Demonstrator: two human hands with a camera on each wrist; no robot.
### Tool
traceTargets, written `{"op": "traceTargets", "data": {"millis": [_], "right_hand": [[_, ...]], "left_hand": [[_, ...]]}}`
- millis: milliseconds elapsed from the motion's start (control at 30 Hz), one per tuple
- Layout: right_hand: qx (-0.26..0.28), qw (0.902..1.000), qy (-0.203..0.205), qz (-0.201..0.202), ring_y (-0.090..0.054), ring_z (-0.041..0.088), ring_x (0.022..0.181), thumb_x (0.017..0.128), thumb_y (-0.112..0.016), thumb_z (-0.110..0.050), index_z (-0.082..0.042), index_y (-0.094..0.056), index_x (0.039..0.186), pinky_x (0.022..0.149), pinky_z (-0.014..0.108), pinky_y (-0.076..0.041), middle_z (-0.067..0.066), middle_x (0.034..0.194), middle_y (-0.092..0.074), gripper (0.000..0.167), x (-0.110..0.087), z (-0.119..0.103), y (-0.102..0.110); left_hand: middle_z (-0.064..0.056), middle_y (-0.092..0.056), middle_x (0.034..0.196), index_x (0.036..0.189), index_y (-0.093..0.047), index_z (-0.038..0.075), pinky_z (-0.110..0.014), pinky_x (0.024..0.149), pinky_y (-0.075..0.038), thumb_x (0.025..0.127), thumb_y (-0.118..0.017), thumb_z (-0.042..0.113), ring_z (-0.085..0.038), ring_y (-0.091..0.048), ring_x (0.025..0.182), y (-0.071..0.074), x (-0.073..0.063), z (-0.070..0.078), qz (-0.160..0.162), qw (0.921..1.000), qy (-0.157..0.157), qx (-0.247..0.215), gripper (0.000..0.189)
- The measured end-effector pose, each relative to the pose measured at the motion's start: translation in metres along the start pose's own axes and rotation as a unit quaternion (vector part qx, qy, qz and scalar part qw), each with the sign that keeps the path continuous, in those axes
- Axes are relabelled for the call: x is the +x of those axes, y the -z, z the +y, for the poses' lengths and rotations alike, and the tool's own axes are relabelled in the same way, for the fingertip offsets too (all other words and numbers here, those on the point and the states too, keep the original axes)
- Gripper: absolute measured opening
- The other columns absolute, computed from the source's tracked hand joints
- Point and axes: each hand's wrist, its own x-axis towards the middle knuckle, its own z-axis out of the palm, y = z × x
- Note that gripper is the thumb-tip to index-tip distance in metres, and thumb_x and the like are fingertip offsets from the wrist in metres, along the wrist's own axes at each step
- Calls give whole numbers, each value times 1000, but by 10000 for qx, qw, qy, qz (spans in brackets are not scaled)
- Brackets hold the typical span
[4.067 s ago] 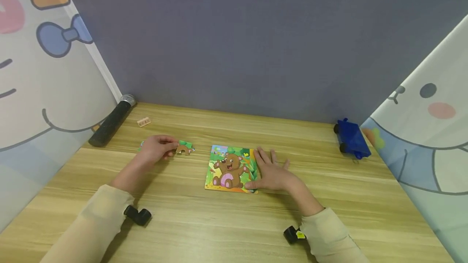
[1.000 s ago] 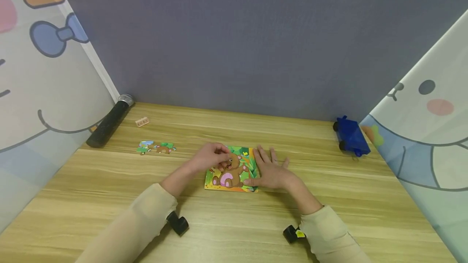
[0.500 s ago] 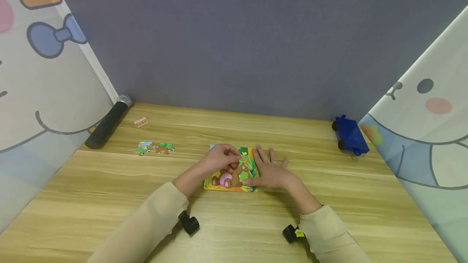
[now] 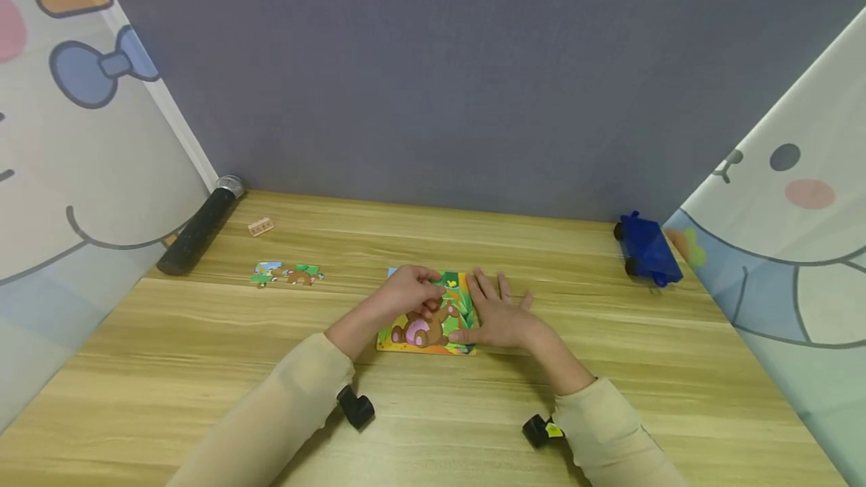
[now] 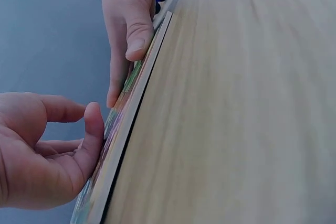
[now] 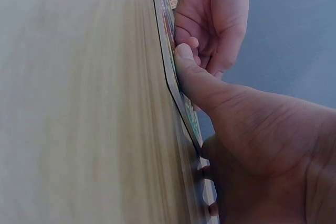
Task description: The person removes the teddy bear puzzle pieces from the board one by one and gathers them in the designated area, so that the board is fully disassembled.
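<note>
A square puzzle (image 4: 399,344) with a brown bear picture lies flat on the table. My left hand (image 4: 408,293) is over its upper part, hiding the bear's face. In the left wrist view the left thumb (image 5: 92,135) is at the puzzle's surface, its tip meeting the bent forefinger; no loose piece shows between them. My right hand (image 4: 499,322) rests with fingers spread along the puzzle's right edge, the thumb (image 6: 194,74) lying on the picture. Further left, loose puzzle pieces (image 4: 302,275) in green, brown and blue lie close together.
A black microphone (image 4: 199,230) lies at the far left against the wall panel. Near it is a small pinkish toy brick (image 4: 260,227). At the far right stands a blue toy cart (image 4: 649,249) with dark wheels. A grey partition (image 4: 433,81) closes off the table's back.
My left hand has let go of a puzzle piece beside the other at the left, then moved right onto the puzzle and further across it. The right hand has stayed in place.
</note>
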Motion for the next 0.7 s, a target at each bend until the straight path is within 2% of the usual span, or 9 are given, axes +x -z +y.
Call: {"op": "traceTargets", "data": {"millis": [233, 433, 700], "right_hand": [[46, 10000, -4, -23, 11, 50, 148, 85, -64, -72, -10, -4, 163, 98, 86, 5, 7, 169, 3, 117, 0, 0, 1], [102, 9999, 23, -57, 12, 50, 148, 84, -65, -72, -12, -4, 163, 98, 86, 5, 4, 169, 2, 116, 0, 0, 3], [181, 9998, 21, -53, 12, 51, 147, 85, -66, -70, -11, -4, 163, 98, 86, 6, 4, 169, 2, 116, 0, -1, 2]], "left_hand": [[-9, -62, 77, 144, -49, -6, -23, 55, -52, 100, -63, 12, -13, -58, 59, 3, 1, 2, -124, 9999, 113, 34, 49], [-9, -62, 79, 145, -47, -7, -23, 58, -53, 98, -60, 5, -13, -58, 62, 4, 2, 0, -230, 9996, 67, -173, 50], [-9, -62, 78, 143, -51, -6, -23, 58, -53, 96, -59, 2, -13, -58, 62, 3, 0, -2, -41, 9988, -12, -485, 48]]}}
